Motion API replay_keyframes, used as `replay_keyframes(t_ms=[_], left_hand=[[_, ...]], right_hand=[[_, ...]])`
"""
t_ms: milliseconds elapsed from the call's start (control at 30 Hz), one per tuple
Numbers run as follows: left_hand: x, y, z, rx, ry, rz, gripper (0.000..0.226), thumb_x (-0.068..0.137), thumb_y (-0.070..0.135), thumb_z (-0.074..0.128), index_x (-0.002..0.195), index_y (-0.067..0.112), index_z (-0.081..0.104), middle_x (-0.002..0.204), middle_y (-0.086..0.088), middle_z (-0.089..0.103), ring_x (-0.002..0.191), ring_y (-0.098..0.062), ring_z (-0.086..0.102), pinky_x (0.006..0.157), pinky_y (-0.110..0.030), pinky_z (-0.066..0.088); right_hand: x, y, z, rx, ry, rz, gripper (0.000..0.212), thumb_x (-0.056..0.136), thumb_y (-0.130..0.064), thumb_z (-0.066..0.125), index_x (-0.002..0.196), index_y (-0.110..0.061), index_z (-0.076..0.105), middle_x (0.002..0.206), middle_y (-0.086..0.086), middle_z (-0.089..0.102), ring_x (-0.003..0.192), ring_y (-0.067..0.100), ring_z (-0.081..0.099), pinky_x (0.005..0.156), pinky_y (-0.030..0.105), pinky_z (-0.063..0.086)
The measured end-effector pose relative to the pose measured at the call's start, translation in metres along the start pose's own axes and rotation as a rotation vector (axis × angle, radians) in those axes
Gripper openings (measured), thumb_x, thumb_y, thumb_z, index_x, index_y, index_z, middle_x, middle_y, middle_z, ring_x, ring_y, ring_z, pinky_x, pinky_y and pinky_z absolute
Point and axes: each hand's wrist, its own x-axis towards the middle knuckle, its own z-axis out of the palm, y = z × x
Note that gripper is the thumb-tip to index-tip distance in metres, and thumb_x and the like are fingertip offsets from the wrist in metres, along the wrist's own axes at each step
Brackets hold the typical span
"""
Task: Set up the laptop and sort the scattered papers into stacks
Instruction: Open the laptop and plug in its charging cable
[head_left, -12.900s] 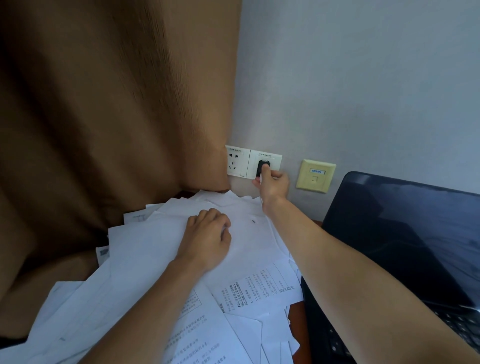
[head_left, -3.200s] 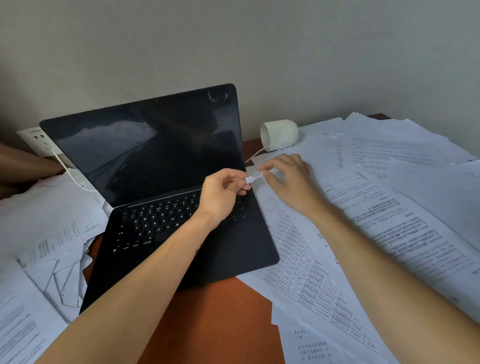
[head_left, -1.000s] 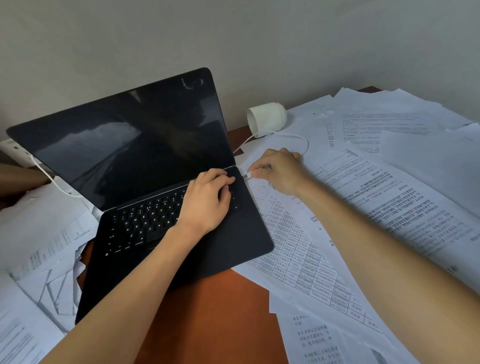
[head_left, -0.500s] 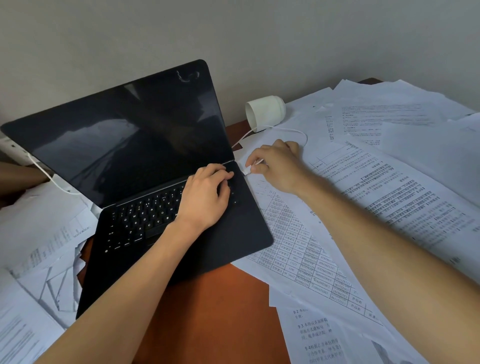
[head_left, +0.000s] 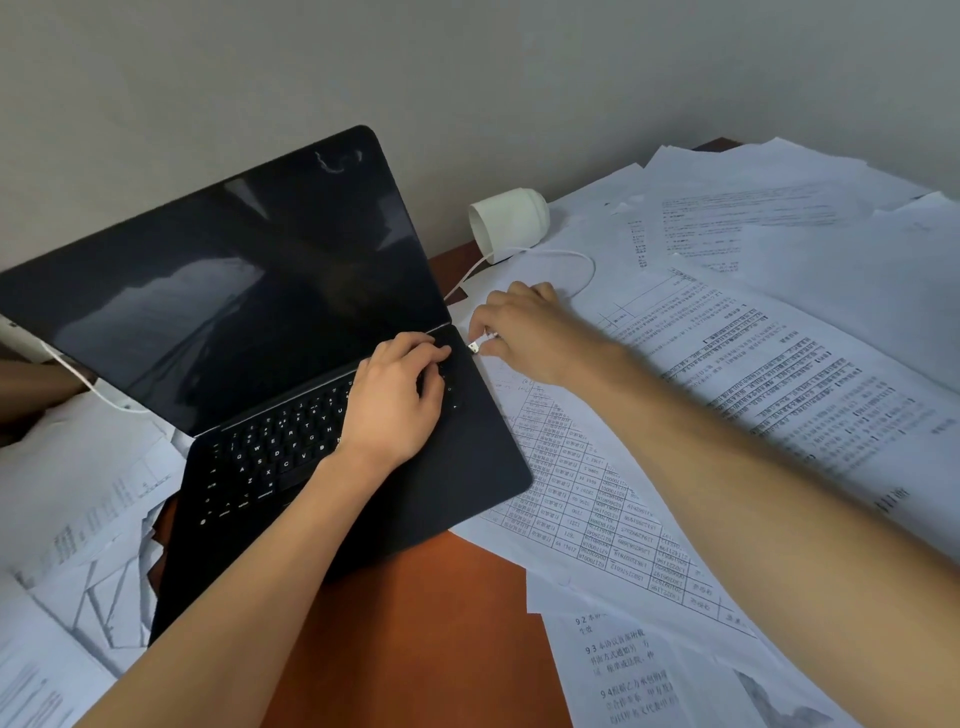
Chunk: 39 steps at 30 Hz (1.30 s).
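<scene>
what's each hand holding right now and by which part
The right hand pinches the white cable just behind its connector tip. The left hand holds nothing; it rests flat on the laptop.

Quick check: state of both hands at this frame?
Left hand: open, empty, resting palm-down on the laptop keyboard.
Right hand: pinching the white cable plug at the laptop's right edge.
</scene>
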Motion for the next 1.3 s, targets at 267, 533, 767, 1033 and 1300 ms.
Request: replay_keyframes(t_ms=[267,533,767,1033,1300], left_hand=[[0.0003,0.0027,-0.0028,0.011,-0.017,-0.024,0.033,0.102,0.021,0.052,0.128,0.016,0.073,0.135,0.001,0.063,0.126,-0.023,0.057,0.106,-0.047,0.046],[0.0000,0.0062,-0.0060,0.029,-0.052,-0.031,0.052,0.097,0.049,0.043,0.129,0.021,0.071,0.137,0.005,0.061,0.129,-0.016,0.053,0.107,-0.037,0.039],[-0.0006,0.0067,-0.0031,0.025,-0.049,-0.033,0.047,0.098,0.044,0.047,0.129,0.020,0.072,0.139,0.004,0.061,0.131,-0.016,0.052,0.105,-0.031,0.034],[-0.0014,0.0070,-0.0033,0.025,-0.045,-0.039,0.047,0.098,0.045,0.046,0.130,0.021,0.071,0.140,0.005,0.061,0.132,-0.016,0.052,0.107,-0.037,0.039],[-0.0016,0.0056,-0.0041,0.016,-0.046,-0.048,0.048,0.098,0.046,0.045,0.131,0.023,0.070,0.141,0.005,0.060,0.134,-0.015,0.051,0.110,-0.041,0.041]], right_hand=[[0.0030,-0.0015,0.0019,0.165,0.048,0.139,0.020,0.102,-0.028,0.058,0.115,-0.027,0.073,0.117,-0.005,0.059,0.117,0.021,0.047,0.093,0.035,0.031],[0.0037,-0.0002,0.0032,0.249,0.037,0.203,0.020,0.103,-0.026,0.057,0.110,-0.032,0.075,0.110,-0.010,0.058,0.117,0.020,0.046,0.098,0.036,0.030],[0.0054,0.0008,0.0034,0.274,0.028,0.229,0.022,0.104,-0.028,0.054,0.109,-0.033,0.075,0.115,-0.010,0.062,0.118,0.019,0.045,0.100,0.037,0.029],[0.0074,0.0020,0.0065,0.323,0.022,0.210,0.019,0.102,-0.038,0.057,0.108,-0.040,0.074,0.111,-0.014,0.062,0.120,0.019,0.044,0.101,0.039,0.027],[0.0067,0.0009,0.0096,0.330,0.084,0.226,0.019,0.101,-0.032,0.058,0.114,-0.033,0.073,0.117,-0.009,0.065,0.120,0.020,0.045,0.096,0.035,0.025]])
